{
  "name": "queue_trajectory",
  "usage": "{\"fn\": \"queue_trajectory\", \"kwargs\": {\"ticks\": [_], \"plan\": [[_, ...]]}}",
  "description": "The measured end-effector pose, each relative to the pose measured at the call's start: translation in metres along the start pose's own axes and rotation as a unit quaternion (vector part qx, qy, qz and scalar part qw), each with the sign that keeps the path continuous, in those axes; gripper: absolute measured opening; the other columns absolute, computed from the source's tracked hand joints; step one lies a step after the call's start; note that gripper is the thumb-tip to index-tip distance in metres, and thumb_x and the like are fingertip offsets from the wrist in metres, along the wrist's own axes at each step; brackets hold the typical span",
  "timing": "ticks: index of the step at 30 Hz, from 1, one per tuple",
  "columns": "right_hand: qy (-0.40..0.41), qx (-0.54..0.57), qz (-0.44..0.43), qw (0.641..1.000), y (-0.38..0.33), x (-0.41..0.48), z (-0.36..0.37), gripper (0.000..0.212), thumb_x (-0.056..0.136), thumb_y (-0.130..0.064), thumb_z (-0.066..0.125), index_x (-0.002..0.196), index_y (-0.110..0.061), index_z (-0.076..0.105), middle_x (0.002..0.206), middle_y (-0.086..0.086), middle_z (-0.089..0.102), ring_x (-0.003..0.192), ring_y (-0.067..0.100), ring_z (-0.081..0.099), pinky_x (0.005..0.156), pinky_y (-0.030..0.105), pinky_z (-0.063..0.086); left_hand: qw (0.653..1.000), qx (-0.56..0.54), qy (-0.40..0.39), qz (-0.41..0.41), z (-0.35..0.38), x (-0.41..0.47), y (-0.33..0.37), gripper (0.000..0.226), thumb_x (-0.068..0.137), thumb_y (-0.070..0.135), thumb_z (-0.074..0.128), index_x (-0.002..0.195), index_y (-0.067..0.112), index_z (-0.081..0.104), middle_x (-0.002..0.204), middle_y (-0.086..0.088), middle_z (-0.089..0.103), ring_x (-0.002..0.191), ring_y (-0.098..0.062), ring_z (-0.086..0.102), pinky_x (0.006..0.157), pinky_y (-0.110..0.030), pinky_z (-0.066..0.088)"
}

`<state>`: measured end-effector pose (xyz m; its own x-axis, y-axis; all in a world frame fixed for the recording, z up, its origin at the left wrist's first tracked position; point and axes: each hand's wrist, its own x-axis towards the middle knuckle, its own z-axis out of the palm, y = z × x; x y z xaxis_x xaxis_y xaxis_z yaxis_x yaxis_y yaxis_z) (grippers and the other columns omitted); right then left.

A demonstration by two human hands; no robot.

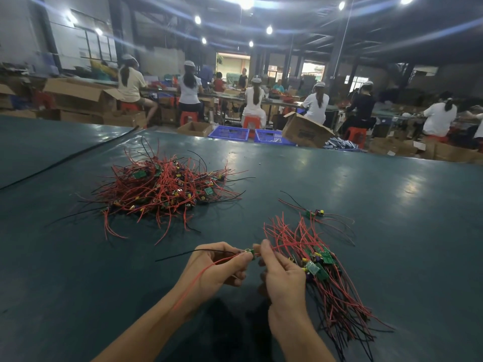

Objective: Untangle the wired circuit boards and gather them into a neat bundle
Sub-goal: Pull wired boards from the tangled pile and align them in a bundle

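Low in the frame, my left hand (pixel 222 267) pinches a small green circuit board with red and black wires (pixel 250 253). My right hand (pixel 283 279) curls its fingers round the gathered bundle of red-wired boards (pixel 322 265). A tangled pile of red-wired boards (pixel 162 186) lies centre left on the dark green desk (pixel 366 178).

A dark green tabletop (pixel 339 178) of smooth, glossy sheeting mirrors the ceiling lamps in pale patches. On it, the tangled pile (pixel 162 189) and the bundle (pixel 324 273) show wires in smooth red and black plastic insulation, joined to small green circuit boards of dull laminate carrying yellow and purple plastic-looking parts. The small board (pixel 249 253) pinched between the left hand (pixel 222 267) and right hand (pixel 282 278) bears a shiny brass-coloured metal ring. Beyond the edge stand matt brown cardboard boxes (pixel 305 131), 2 blue plastic baskets (pixel 228 133) with perforated walls, and red plastic stools (pixel 251 122).
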<state>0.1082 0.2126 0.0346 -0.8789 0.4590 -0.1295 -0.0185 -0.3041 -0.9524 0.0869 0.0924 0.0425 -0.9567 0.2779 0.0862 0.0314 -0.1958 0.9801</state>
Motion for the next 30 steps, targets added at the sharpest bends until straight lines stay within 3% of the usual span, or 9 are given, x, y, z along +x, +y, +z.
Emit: {"fn": "queue_trajectory", "kwargs": {"ticks": [4, 8, 13, 16, 19, 21, 23, 25, 30], "plan": [[0.077, 0.137, 0.047, 0.986, -0.024, 0.02, -0.025, 0.023, 0.093, -0.027, 0.063, 0.078, -0.013, 0.074, 0.058, -0.008, 0.046, 0.032, 0.002, 0.023, 0.031, 0.015, 0.021, 1.0, 0.003, -0.003, 0.017, -0.004, 0.001, 0.007, 0.026, 0.065, 0.025, 0.079, 0.073, 0.002, 0.071, 0.063, -0.012, 0.061, 0.055, -0.019, 0.058, 0.052, -0.025, 0.051], [0.066, 0.163, 0.01, 0.984, -0.028, 0.021, -0.035, 0.023, 0.095, -0.027, 0.06, 0.085, -0.011, 0.074, 0.063, -0.007, 0.044, 0.037, 0.003, 0.022, 0.032, 0.015, 0.02, 1.0, -0.02, -0.01, 0.005, -0.008, 0.001, 0.007, 0.016, 0.067, 0.025, 0.078, 0.07, 0.01, 0.074, 0.064, -0.009, 0.061, 0.056, -0.017, 0.058, 0.052, -0.024, 0.05], [-0.007, 0.177, -0.037, 0.984, -0.029, 0.01, -0.026, 0.028, 0.088, -0.035, 0.062, 0.074, -0.017, 0.079, 0.061, -0.007, 0.052, 0.04, 0.003, 0.024, 0.035, 0.015, 0.019, 0.986, -0.145, 0.051, -0.069, -0.009, 0.006, 0.008, 0.021, 0.063, 0.033, 0.076, 0.068, 0.013, 0.073, 0.065, -0.002, 0.063, 0.053, -0.011, 0.059, 0.048, -0.021, 0.05], [-0.077, 0.202, -0.043, 0.975, -0.03, 0.005, -0.023, 0.042, 0.072, -0.056, 0.063, 0.081, -0.017, 0.078, 0.063, -0.004, 0.055, 0.042, 0.004, 0.031, 0.036, 0.016, 0.023, 0.978, -0.184, 0.072, -0.073, -0.011, 0.01, 0.006, 0.026, 0.069, 0.04, 0.068, 0.068, 0.015, 0.073, 0.068, 0.001, 0.065, 0.051, -0.01, 0.059, 0.046, -0.021, 0.051], [-0.117, 0.188, -0.027, 0.975, -0.026, 0.002, -0.023, 0.073, 0.066, -0.076, 0.049, 0.088, -0.013, 0.078, 0.066, -0.002, 0.057, 0.043, 0.006, 0.034, 0.037, 0.017, 0.026, 0.97, -0.235, 0.01, -0.062, -0.016, 0.012, 0.007, 0.034, 0.068, 0.053, 0.067, 0.067, 0.019, 0.072, 0.069, 0.001, 0.063, 0.054, -0.011, 0.058, 0.048, -0.024, 0.05], [-0.13, 0.11, -0.005, 0.985, -0.022, -0.001, -0.018, 0.078, 0.066, -0.078, 0.042, 0.085, -0.012, 0.079, 0.062, -0.003, 0.056, 0.043, 0.006, 0.034, 0.039, 0.018, 0.025, 0.955, -0.273, -0.084, -0.082, -0.015, 0.014, 0.009, 0.041, 0.064, 0.056, 0.078, 0.069, 0.018, 0.067, 0.066, 0.001, 0.057, 0.053, -0.013, 0.055, 0.048, -0.026, 0.048], [-0.152, 0.001, -0.003, 0.988, -0.017, -0.006, -0.009, 0.068, 0.071, -0.072, 0.045, 0.075, -0.013, 0.079, 0.057, -0.002, 0.053, 0.044, 0.008, 0.033, 0.043, 0.02, 0.021, 0.929, -0.309, -0.16, -0.127, -0.01, 0.016, 0.008, 0.045, 0.052, 0.05, 0.09, 0.064, 0.015, 0.065, 0.06, 0.0, 0.055, 0.05, -0.017, 0.054, 0.046, -0.029, 0.048], [-0.186, -0.066, -0.011, 0.98, -0.013, -0.013, -0.002, 0.056, 0.072, -0.066, 0.054, 0.061, -0.015, 0.074, 0.051, 0.0, 0.05, 0.043, 0.011, 0.038, 0.044, 0.019, 0.021, 0.912, -0.312, -0.222, -0.149, -0.008, 0.013, 0.005, 0.039, 0.059, 0.047, 0.088, 0.062, 0.016, 0.065, 0.06, 0.0, 0.056, 0.052, -0.018, 0.057, 0.05, -0.031, 0.05], [-0.218, 0.026, 0.027, 0.975, -0.013, -0.02, 0.003, 0.034, 0.077, -0.043, 0.061, 0.069, -0.014, 0.079, 0.049, 0.001, 0.056, 0.036, 0.008, 0.048, 0.037, 0.019, 0.043, 0.912, -0.292, -0.21, -0.199, -0.004, 0.0, 0.01, 0.036, 0.087, 0.043, 0.057, 0.061, 0.018, 0.06, 0.057, 0.003, 0.051, 0.051, -0.014, 0.053, 0.053, -0.027, 0.046]]}}
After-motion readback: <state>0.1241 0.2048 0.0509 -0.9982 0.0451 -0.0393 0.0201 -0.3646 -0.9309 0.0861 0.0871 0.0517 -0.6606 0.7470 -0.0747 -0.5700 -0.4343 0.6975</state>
